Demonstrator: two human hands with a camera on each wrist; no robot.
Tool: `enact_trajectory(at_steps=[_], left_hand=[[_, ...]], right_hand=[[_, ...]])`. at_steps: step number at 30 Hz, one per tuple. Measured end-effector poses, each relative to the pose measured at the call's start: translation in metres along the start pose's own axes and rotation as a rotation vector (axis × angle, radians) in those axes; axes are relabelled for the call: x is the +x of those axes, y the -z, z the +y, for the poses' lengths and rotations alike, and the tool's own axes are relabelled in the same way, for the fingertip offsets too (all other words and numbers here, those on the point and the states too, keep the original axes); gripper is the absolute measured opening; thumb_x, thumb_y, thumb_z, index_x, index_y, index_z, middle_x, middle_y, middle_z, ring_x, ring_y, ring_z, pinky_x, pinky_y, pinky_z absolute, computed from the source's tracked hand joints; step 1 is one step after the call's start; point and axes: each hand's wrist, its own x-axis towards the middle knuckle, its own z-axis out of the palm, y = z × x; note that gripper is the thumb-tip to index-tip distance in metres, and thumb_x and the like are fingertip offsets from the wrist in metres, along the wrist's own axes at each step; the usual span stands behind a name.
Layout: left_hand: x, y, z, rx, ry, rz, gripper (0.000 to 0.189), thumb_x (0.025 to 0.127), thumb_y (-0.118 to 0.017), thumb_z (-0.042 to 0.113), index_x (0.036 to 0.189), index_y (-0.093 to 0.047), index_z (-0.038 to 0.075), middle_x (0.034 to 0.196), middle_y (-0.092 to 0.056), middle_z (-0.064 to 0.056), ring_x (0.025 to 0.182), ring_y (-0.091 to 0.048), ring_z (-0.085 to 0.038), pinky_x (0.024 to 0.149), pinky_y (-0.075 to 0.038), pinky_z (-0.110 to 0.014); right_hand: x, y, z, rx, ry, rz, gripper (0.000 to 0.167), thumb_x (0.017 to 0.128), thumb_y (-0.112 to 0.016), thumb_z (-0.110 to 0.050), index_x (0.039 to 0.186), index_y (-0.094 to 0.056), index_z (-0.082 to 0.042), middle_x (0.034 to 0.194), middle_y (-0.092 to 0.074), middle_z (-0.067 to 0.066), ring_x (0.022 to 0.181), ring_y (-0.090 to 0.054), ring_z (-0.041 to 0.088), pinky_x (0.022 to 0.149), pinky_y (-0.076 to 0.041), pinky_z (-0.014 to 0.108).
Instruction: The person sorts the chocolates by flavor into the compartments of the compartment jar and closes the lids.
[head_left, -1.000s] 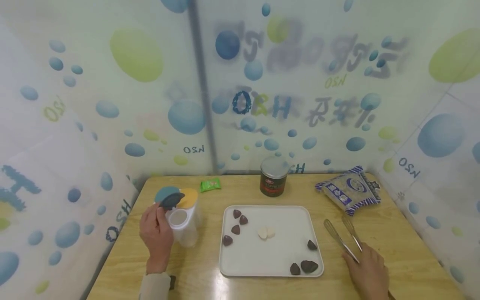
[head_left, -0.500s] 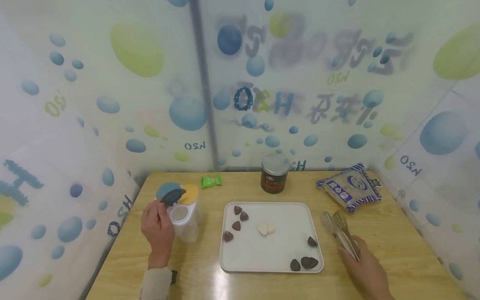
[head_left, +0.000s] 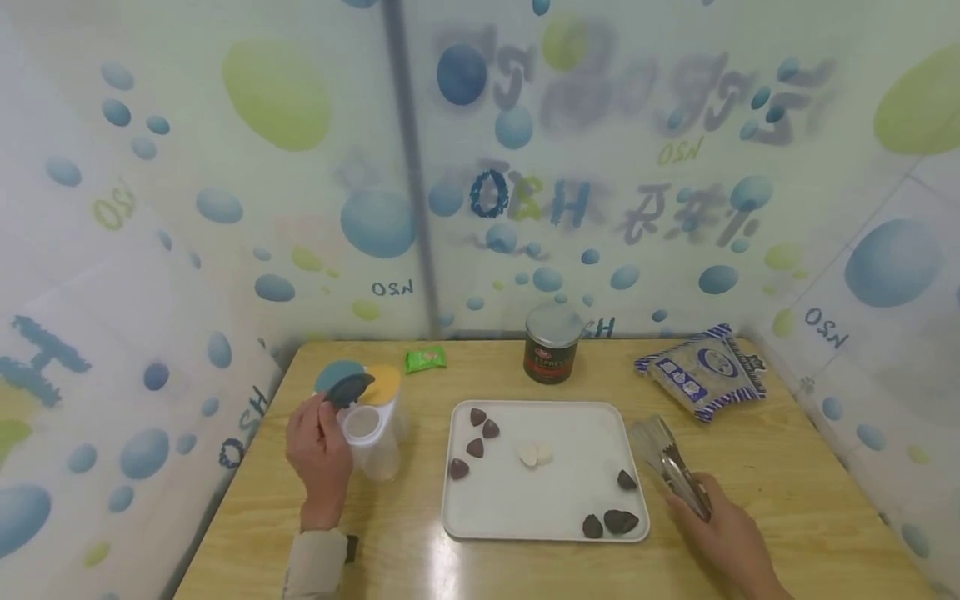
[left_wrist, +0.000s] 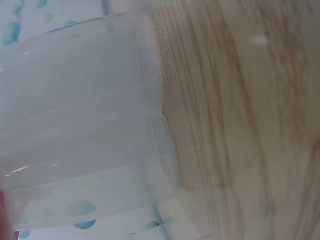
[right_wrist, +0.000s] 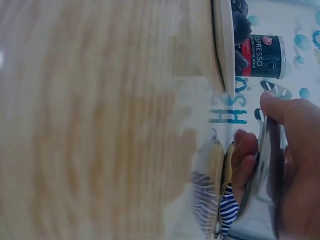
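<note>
My left hand [head_left: 321, 450] pinches a dark lid [head_left: 348, 388] raised over the open front compartment of a translucent container [head_left: 377, 457]. The same container's clear walls [left_wrist: 75, 105] fill much of the left wrist view. My right hand [head_left: 722, 529] grips metal tongs [head_left: 681, 482], tips close together beside the tray's right edge. On the white tray [head_left: 547, 508] lie several brown pointed pieces [head_left: 476, 448] at left, pale flat pieces [head_left: 529, 454] mid-tray and several blackish pieces [head_left: 621, 522] at right. In the right wrist view, thumb and fingers wrap the tongs' handle [right_wrist: 265, 175].
Blue [head_left: 339, 372] and yellow lids [head_left: 386, 383] cover the container's rear compartments. Along the table's back are a green packet [head_left: 425, 359], a dark espresso can [head_left: 551, 357] and a blue-striped bag [head_left: 701, 375]. Bubble-patterned curtains [head_left: 375, 225] stand behind the wooden table [head_left: 405, 550].
The right hand has squeezed the spread tongs together and moved them left and slightly up toward the tray. The left hand keeps the lid raised in the same place.
</note>
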Motion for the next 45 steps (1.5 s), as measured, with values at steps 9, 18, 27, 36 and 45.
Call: enact_trajectory(at_steps=[9, 18, 27, 36, 45], left_hand=[[0.0, -0.001, -0.002, 0.012, 0.008, 0.011, 0.013, 0.089, -0.061, -0.007, 0.098, -0.071, -0.01, 0.098, -0.069, -0.029, 0.094, -0.063, -0.044, 0.097, -0.035, -0.007], [-0.001, 0.003, 0.001, 0.021, 0.011, -0.01, 0.014, 0.091, -0.061, -0.003, 0.099, -0.071, -0.009, 0.098, -0.069, -0.028, 0.095, -0.063, -0.043, 0.097, -0.036, -0.007], [0.0, 0.003, 0.006, 0.016, -0.003, -0.025, 0.015, 0.092, -0.06, -0.003, 0.101, -0.07, -0.01, 0.1, -0.068, -0.029, 0.096, -0.063, -0.045, 0.099, -0.037, -0.008], [0.002, 0.003, 0.006, 0.016, -0.006, -0.025, 0.015, 0.093, -0.06, -0.002, 0.1, -0.07, -0.01, 0.099, -0.069, -0.028, 0.096, -0.063, -0.044, 0.099, -0.037, -0.008], [0.001, 0.003, 0.005, 0.019, -0.008, -0.024, 0.014, 0.092, -0.06, -0.002, 0.1, -0.07, -0.009, 0.099, -0.069, -0.028, 0.095, -0.063, -0.044, 0.098, -0.036, -0.008]], right_hand=[[-0.008, 0.006, -0.007, -0.021, 0.06, -0.123, 0.063, 0.093, -0.059, -0.059, 0.135, -0.051, -0.013, 0.081, -0.056, 0.002, 0.068, -0.048, 0.016, 0.059, -0.037, 0.03], [-0.017, 0.009, -0.004, -0.128, 0.097, -0.142, 0.069, 0.086, -0.066, -0.06, 0.137, -0.055, -0.014, 0.082, -0.059, 0.001, 0.069, -0.048, 0.016, 0.061, -0.04, 0.034], [-0.014, 0.009, -0.001, -0.145, 0.031, -0.207, 0.08, 0.088, -0.059, -0.067, 0.144, -0.052, -0.012, 0.108, -0.07, 0.005, 0.081, -0.055, 0.017, 0.084, -0.054, 0.054], [-0.015, 0.01, -0.002, -0.111, 0.053, -0.195, 0.074, 0.09, -0.056, -0.066, 0.144, -0.054, -0.016, 0.122, -0.07, 0.013, 0.098, -0.067, 0.024, 0.091, -0.051, 0.06], [-0.011, 0.009, -0.017, -0.12, 0.152, -0.142, 0.069, 0.093, -0.057, -0.061, 0.142, -0.056, -0.013, 0.119, -0.071, 0.011, 0.103, -0.068, 0.032, 0.092, -0.051, 0.058]])
